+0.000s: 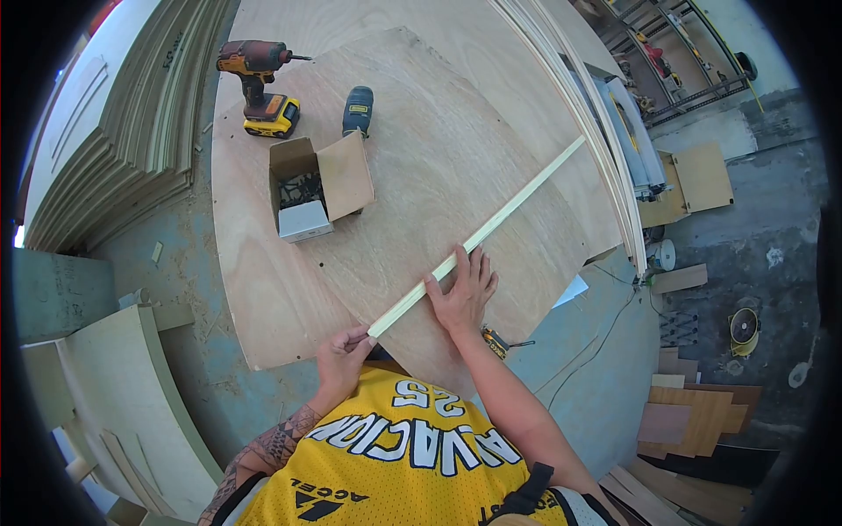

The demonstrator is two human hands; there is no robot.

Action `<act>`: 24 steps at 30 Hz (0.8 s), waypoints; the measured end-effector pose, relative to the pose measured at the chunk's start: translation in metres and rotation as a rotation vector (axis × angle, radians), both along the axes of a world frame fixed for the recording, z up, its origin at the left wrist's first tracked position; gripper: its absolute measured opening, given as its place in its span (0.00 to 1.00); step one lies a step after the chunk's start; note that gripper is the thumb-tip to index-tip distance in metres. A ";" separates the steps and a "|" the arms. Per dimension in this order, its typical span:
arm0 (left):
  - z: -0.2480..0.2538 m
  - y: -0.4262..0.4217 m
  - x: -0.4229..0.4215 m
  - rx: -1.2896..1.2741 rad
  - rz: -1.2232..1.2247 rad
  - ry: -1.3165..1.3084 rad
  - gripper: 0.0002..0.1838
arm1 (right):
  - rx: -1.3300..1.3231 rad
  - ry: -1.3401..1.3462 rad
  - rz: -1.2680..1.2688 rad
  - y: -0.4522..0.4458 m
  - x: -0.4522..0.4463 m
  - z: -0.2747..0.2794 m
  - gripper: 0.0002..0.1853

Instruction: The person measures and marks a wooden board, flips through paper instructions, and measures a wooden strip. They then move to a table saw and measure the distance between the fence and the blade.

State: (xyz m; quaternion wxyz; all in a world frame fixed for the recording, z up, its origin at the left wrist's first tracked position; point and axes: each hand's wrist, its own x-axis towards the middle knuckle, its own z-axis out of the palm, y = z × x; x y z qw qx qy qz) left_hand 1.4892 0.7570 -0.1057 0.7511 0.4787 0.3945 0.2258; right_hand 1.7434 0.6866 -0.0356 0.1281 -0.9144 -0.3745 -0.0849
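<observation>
A long, narrow pale wooden strip (pixel 504 213) lies slantwise over a plywood sheet (pixel 421 114). My left hand (pixel 342 355) pinches the near end of the strip at the sheet's front edge, close to my body. Farther along, my right hand (pixel 463 294) rests with fingers spread, its thumb and fingertips touching the strip's edge. An open cardboard box (pixel 346 180) of small dark fasteners stands left of the strip. Behind it are a drill driver (pixel 259 88) with a yellow battery and a dark blue power tool (pixel 358 110), only partly visible past the box flap.
Several long thin strips (pixel 583 96) run along the table's right side. A tape measure (pixel 495 342) sits by my right forearm. Stacked plywood sheets (pixel 114 114) stand at left. A cable (pixel 605 329) crosses the floor, and board offcuts (pixel 693 416) lie at lower right.
</observation>
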 end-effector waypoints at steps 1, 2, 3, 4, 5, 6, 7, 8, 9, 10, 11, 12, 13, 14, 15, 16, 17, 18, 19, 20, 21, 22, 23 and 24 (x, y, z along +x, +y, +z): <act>0.001 0.000 0.000 -0.023 0.006 -0.006 0.15 | 0.000 0.004 -0.002 -0.001 -0.001 -0.001 0.51; 0.001 0.000 -0.001 -0.025 -0.001 -0.002 0.15 | -0.001 0.008 -0.009 -0.001 -0.001 -0.001 0.51; 0.000 0.002 -0.001 -0.017 -0.009 -0.008 0.15 | 0.001 0.003 -0.008 0.000 -0.001 -0.001 0.52; 0.000 0.002 -0.001 -0.010 -0.018 -0.013 0.15 | 0.002 -0.002 -0.007 -0.001 -0.001 0.000 0.52; -0.002 0.001 -0.002 -0.012 -0.024 -0.010 0.15 | 0.001 0.001 -0.014 -0.002 -0.001 -0.002 0.52; -0.004 0.001 -0.001 -0.010 -0.019 -0.012 0.15 | 0.003 -0.001 -0.012 -0.001 -0.001 -0.002 0.52; -0.006 0.002 -0.001 -0.007 -0.012 -0.016 0.14 | 0.007 -0.005 -0.007 0.000 -0.001 -0.002 0.51; -0.003 0.003 -0.001 -0.002 -0.014 -0.019 0.14 | 0.011 -0.008 -0.009 0.000 -0.001 -0.002 0.51; 0.000 0.004 -0.001 0.001 -0.026 -0.003 0.14 | 0.012 -0.006 -0.010 0.000 -0.001 -0.003 0.51; 0.002 0.004 -0.001 0.004 -0.038 0.011 0.14 | 0.013 -0.004 -0.012 -0.001 -0.001 -0.003 0.51; 0.003 0.004 -0.001 0.006 -0.040 0.008 0.14 | 0.015 -0.007 -0.015 0.000 0.000 -0.002 0.51; 0.003 0.004 -0.001 -0.007 -0.038 -0.002 0.14 | 0.014 -0.006 -0.013 0.000 0.000 -0.001 0.51; 0.002 0.004 -0.001 -0.020 -0.036 -0.011 0.14 | 0.012 -0.002 -0.012 0.000 -0.001 -0.001 0.51; 0.002 0.004 0.000 -0.019 -0.039 -0.010 0.14 | 0.013 -0.002 -0.016 0.000 -0.001 -0.001 0.51; 0.001 0.004 0.000 -0.037 -0.031 -0.021 0.14 | 0.019 -0.004 -0.012 0.000 -0.001 -0.002 0.51; 0.000 0.004 -0.001 -0.056 -0.023 -0.032 0.14 | 0.025 -0.006 -0.009 0.000 -0.001 -0.002 0.50; -0.001 0.003 -0.001 -0.054 -0.029 -0.030 0.14 | 0.027 -0.005 -0.015 0.000 -0.001 -0.002 0.50; -0.002 0.003 -0.001 -0.063 -0.022 -0.029 0.15 | 0.032 -0.005 -0.011 0.000 -0.001 -0.002 0.50; -0.003 0.004 -0.001 -0.071 -0.014 -0.030 0.15 | 0.038 -0.006 -0.005 0.000 -0.001 -0.001 0.50; -0.004 0.004 0.000 -0.068 -0.018 -0.031 0.15 | 0.042 -0.008 -0.009 0.000 -0.001 -0.001 0.50; -0.006 0.003 0.000 -0.074 -0.011 -0.035 0.15 | 0.041 -0.006 -0.009 0.000 -0.001 -0.001 0.50; -0.008 0.003 -0.001 -0.081 -0.005 -0.038 0.16 | 0.039 -0.005 -0.010 0.001 -0.001 -0.001 0.50; -0.007 0.004 0.000 -0.078 -0.010 -0.039 0.16 | 0.043 -0.006 -0.014 0.001 0.000 -0.001 0.50; -0.006 0.004 0.000 -0.097 -0.007 -0.035 0.16 | 0.042 -0.007 -0.015 0.001 0.000 -0.002 0.50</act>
